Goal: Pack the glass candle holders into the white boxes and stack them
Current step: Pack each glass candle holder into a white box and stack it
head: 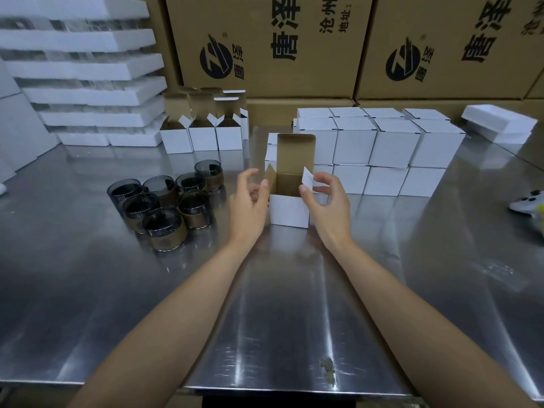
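Head view, open box (290, 212): centre of frame, upright on the steel table (294, 313), lid flap raised; inside only brown card shows.
Right hand (323, 201): thumb and forefinger pinch the box's right side flap.
Left hand (250, 203): fingers loosely curled, holding nothing; thumb tip at the left flap.
Candle holders (164, 207): upright cluster, left centre of frame, lying left of the left hand, the nearer one.
Closed boxes (382, 148): stacked behind, right of centre.
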A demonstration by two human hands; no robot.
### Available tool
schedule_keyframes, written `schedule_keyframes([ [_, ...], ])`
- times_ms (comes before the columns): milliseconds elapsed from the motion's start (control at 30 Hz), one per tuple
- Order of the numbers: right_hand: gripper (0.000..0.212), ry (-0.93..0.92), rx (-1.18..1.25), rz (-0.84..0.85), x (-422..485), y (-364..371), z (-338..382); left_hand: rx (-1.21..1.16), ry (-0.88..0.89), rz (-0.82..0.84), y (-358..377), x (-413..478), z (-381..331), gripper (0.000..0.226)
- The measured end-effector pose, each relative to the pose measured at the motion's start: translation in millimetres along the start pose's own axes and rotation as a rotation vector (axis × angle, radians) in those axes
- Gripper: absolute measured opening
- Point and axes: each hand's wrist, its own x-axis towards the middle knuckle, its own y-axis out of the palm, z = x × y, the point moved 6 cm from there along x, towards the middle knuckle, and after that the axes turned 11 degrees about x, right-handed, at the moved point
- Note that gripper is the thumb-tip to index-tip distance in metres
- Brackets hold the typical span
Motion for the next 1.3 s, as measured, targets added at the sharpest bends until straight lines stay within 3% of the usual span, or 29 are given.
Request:
schedule_keyframes([
  [133,0.027,-0.02,0.026,-0.036,-0.5,-2.3,3.5,0.011,-0.018,0.0,-1.8,0.1,-0.5,0.036],
  [400,0.047,-0.08,-0.01,-0.019,0.0,-1.2,7.3,0.078,-0.072,0.031,5.5,-2.0,-0.1,0.033],
  [533,0.043,0.028,-0.042,-0.026,2.8,-2.2,-3.2,0.094,-0.045,0.063,6.9,-2.2,-1.4,0.031],
  [633,0.04,0.088,-0.074,0.07,1.0,2.3,-8.7,0.104,-0.037,0.045,5.6,-1.9,-1.8,0.029],
  [733,0.049,0.152,-0.212,0.175,0.9,7.8,-17.3,0.118,-0.038,0.038,7.2,-2.7,-3.9,0.029],
  [867,0.087,0.171,-0.257,0.302,-0.7,19.0,-24.1,0.113,-0.05,0.056,7.9,-3.2,-2.8,0.03],
  [1100,0.085,0.146,-0.115,0.312,1.3,17.1,-26.8,0.119,-0.042,0.1,4.7,-2.3,-2.5,0.03],
  [1167,0.084,0.158,-0.104,0.316,2.2,17.2,-27.5,0.225,0.009,0.124,0.8,-1.8,-8.4,0.031],
  [1300,0.083,0.169,-0.098,0.333,1.5,17.9,-28.1,0.876,0.215,-0.027,-17.6,0.1,-24.2,0.034],
])
